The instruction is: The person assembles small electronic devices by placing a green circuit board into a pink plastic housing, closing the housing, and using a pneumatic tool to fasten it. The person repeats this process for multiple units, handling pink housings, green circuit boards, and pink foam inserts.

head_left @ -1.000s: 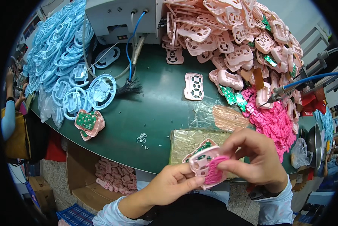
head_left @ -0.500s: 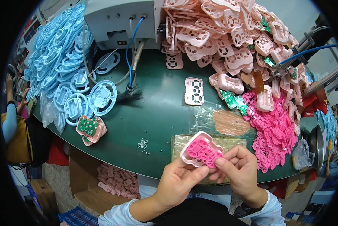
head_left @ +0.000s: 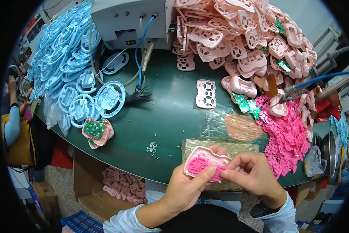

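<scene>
A pale pink plastic shell, its hollow side up, is gripped by my left hand, with the thumb lying across the front. Inside it lies a bright pink button pad, a flat piece of linked rings. At the shell's right end, my right hand pinches the pad's edge between thumb and finger. Both hands are over the tape-wrapped block at the table's near edge. Farther off, a pale pink cover with cut-out holes lies flat on the table.
Bright pink pads are heaped at right, below a large pile of pale pink shells. Light blue wheel-shaped parts are stacked at left. Small screws lie on the green table. A tool with a blue hose hangs at right.
The shell has tipped flatter and lower in my left hand, with that thumb now across the pad. My right fingers have closed on the pad's right end.
</scene>
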The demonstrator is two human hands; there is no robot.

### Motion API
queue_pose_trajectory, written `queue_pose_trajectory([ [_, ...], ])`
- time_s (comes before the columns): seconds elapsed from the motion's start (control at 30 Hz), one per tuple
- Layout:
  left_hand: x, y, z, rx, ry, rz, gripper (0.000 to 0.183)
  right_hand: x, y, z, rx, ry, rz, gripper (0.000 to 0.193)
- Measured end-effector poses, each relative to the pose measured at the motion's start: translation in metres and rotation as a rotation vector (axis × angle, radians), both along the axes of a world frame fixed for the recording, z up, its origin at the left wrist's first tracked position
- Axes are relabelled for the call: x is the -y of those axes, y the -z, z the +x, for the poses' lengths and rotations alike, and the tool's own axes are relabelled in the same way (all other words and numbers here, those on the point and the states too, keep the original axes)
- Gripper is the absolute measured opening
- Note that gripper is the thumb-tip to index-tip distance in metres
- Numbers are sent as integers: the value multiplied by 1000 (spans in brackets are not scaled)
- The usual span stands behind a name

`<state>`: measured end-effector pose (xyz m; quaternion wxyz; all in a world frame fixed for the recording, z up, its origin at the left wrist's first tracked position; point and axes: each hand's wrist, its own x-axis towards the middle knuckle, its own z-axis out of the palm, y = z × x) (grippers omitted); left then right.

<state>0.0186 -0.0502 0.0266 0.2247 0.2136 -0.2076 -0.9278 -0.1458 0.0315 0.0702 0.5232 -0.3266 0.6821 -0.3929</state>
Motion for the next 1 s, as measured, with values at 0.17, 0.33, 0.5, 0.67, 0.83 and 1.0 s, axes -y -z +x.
queue_pose_trajectory([
  [0.17,-1,7,-3,25,14,-41,51,2,1,-2,-272,-16,5,23],
  [0.33,2,2,-1,0,31,-51,55,3,17,-1,-206,99,-242,36],
  [0.5,-1,4,-3,43,43,-65,61,0,19,6,91,124,-216,26],
  [0.67,14,0,11,24,62,-463,84,-2,17,-4,370,52,-149,22],
  [0.83,51,-9,31,5,76,-1689,41,0,17,-24,667,20,85,21],
  [1.0,43,-23,29,158,94,-1774,33,-6,24,-29,731,12,112,25],
])
